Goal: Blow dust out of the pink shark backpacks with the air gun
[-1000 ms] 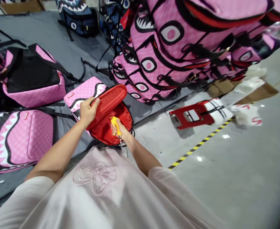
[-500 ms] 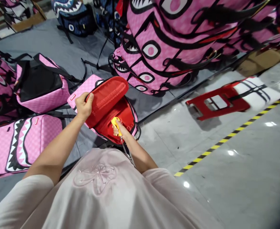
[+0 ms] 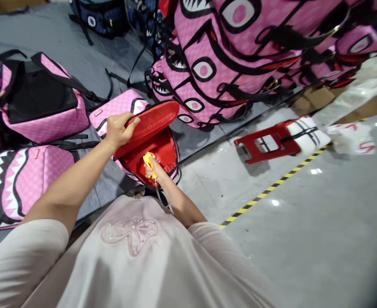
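Observation:
A pink backpack [image 3: 111, 107] with shark-mouth print lies unzipped in front of me, its red lining [image 3: 162, 149] showing. My left hand [image 3: 120, 129] is closed on the edge of its lifted front flap [image 3: 152, 122] and keeps it folded back. Inside the opening, my right hand [image 3: 152, 168] grips a small yellow tool [image 3: 149, 159] low over the red lining. A thin cord [image 3: 158, 194] hangs from the tool toward my wrist. The tool's working end is too small to make out.
More pink backpacks lie to the left, one with a black back panel [image 3: 43, 96]. A heap of pink backpacks [image 3: 227, 64] rises ahead, with a blue backpack [image 3: 101, 19] behind. On the floor at right are a red frame [image 3: 271, 143] and yellow-black tape [image 3: 265, 192].
My view has shifted a little to the right. The left hand still holds the flap, and the right hand stays inside the backpack with the yellow tool.

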Demonstrator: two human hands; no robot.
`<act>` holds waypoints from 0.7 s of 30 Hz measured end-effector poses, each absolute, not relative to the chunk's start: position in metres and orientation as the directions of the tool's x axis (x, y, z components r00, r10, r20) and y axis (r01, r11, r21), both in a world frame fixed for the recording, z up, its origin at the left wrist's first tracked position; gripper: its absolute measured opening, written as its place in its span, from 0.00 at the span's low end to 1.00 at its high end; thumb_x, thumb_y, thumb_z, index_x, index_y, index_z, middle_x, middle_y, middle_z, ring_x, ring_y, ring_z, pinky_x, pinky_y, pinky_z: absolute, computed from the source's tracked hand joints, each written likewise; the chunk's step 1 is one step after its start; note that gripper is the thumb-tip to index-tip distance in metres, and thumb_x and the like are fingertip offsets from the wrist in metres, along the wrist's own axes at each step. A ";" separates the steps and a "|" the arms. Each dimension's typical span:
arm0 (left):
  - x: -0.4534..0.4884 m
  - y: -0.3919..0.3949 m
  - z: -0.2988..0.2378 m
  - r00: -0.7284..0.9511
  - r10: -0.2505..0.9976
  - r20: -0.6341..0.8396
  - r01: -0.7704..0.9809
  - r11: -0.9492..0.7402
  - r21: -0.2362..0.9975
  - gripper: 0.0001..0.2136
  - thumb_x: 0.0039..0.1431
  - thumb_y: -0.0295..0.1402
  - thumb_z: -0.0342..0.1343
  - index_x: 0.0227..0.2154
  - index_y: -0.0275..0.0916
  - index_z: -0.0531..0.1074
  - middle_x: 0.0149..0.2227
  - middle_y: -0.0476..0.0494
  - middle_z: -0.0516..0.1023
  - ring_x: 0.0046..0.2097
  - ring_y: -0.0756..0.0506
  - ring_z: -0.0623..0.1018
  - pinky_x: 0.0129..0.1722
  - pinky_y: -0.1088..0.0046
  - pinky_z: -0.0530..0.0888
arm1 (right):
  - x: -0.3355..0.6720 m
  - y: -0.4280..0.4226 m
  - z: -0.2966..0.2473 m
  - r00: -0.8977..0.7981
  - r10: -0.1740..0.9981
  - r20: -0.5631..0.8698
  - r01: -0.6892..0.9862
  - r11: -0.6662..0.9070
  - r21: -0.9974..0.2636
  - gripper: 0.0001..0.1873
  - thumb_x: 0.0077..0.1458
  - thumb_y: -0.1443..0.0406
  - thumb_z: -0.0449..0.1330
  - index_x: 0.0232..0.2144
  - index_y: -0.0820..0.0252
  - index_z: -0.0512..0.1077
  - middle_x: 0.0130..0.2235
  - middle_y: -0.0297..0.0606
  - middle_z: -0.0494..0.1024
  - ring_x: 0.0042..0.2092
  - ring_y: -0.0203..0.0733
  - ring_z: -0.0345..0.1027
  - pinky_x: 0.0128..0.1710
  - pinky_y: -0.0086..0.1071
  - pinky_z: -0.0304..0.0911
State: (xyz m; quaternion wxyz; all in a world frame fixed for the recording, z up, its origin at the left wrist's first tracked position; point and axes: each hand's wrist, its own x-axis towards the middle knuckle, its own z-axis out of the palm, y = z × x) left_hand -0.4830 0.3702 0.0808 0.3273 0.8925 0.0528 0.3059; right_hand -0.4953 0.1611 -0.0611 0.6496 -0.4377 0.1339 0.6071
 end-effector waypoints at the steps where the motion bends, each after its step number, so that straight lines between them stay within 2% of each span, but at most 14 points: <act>1: -0.482 0.372 0.078 0.811 0.296 0.505 -0.102 -0.778 0.620 0.17 0.60 0.49 0.53 0.26 0.40 0.70 0.22 0.48 0.69 0.26 0.49 0.70 0.30 0.71 0.63 | -0.494 0.160 -0.057 0.217 0.663 -0.717 -0.901 -0.147 -0.408 0.28 0.71 0.48 0.37 0.27 0.58 0.61 0.15 0.22 0.50 0.16 0.29 0.39 0.16 0.23 0.48; 4: -0.484 0.380 0.071 0.777 0.387 0.496 -0.035 -0.760 0.649 0.17 0.62 0.49 0.52 0.30 0.40 0.71 0.25 0.46 0.72 0.32 0.46 0.74 0.34 0.70 0.66 | -0.483 0.153 -0.046 0.198 0.629 -0.752 -0.857 -0.262 -0.445 0.27 0.71 0.48 0.40 0.28 0.58 0.61 0.16 0.23 0.53 0.16 0.28 0.42 0.16 0.22 0.49; 7: -0.486 0.392 0.059 0.680 0.534 0.504 0.046 -0.716 0.696 0.16 0.64 0.50 0.51 0.34 0.41 0.71 0.33 0.42 0.76 0.41 0.42 0.76 0.42 0.66 0.68 | -0.454 0.145 -0.031 0.211 0.562 -0.800 -0.715 -0.470 -0.518 0.25 0.69 0.47 0.45 0.28 0.58 0.60 0.16 0.23 0.54 0.15 0.28 0.44 0.14 0.22 0.47; 10: -0.484 0.407 0.041 0.572 0.640 0.513 0.101 -0.676 0.730 0.15 0.63 0.50 0.53 0.35 0.41 0.70 0.41 0.37 0.76 0.49 0.38 0.74 0.49 0.61 0.68 | -0.411 0.145 -0.012 0.163 0.533 -0.830 -0.395 -0.736 -0.550 0.24 0.67 0.47 0.51 0.26 0.58 0.61 0.15 0.23 0.55 0.14 0.29 0.46 0.13 0.25 0.49; 13: -0.477 0.413 0.027 0.533 0.685 0.497 0.144 -0.652 0.744 0.14 0.64 0.47 0.52 0.35 0.41 0.71 0.42 0.36 0.76 0.52 0.37 0.73 0.53 0.59 0.68 | -0.369 0.162 0.012 0.077 0.472 -0.878 0.041 -0.881 -0.470 0.27 0.64 0.46 0.54 0.22 0.58 0.62 0.15 0.28 0.59 0.13 0.31 0.50 0.13 0.26 0.48; 16: -0.480 0.391 0.030 0.539 0.696 0.474 0.191 -0.650 0.736 0.14 0.68 0.44 0.48 0.41 0.40 0.73 0.46 0.36 0.76 0.55 0.37 0.73 0.56 0.59 0.67 | -0.340 0.194 0.029 -0.032 0.365 -0.931 0.407 -0.846 -0.345 0.28 0.65 0.47 0.54 0.20 0.59 0.63 0.16 0.31 0.63 0.14 0.31 0.53 0.14 0.26 0.50; 19: -0.504 0.323 0.040 0.625 0.650 0.432 0.227 -0.681 0.696 0.18 0.69 0.40 0.45 0.56 0.39 0.69 0.59 0.34 0.70 0.65 0.37 0.64 0.63 0.54 0.61 | -0.324 0.227 0.033 -0.131 0.201 -0.971 0.670 -0.703 -0.236 0.28 0.64 0.47 0.53 0.21 0.60 0.64 0.16 0.30 0.62 0.16 0.30 0.53 0.16 0.25 0.52; 21: -0.522 0.262 0.040 0.797 0.549 0.252 0.256 -0.685 0.682 0.19 0.70 0.37 0.43 0.59 0.41 0.69 0.64 0.36 0.66 0.68 0.37 0.61 0.65 0.50 0.58 | -0.317 0.245 0.029 -0.184 0.157 -0.970 0.784 -0.572 -0.241 0.27 0.64 0.47 0.53 0.23 0.61 0.64 0.17 0.28 0.61 0.17 0.30 0.53 0.18 0.24 0.53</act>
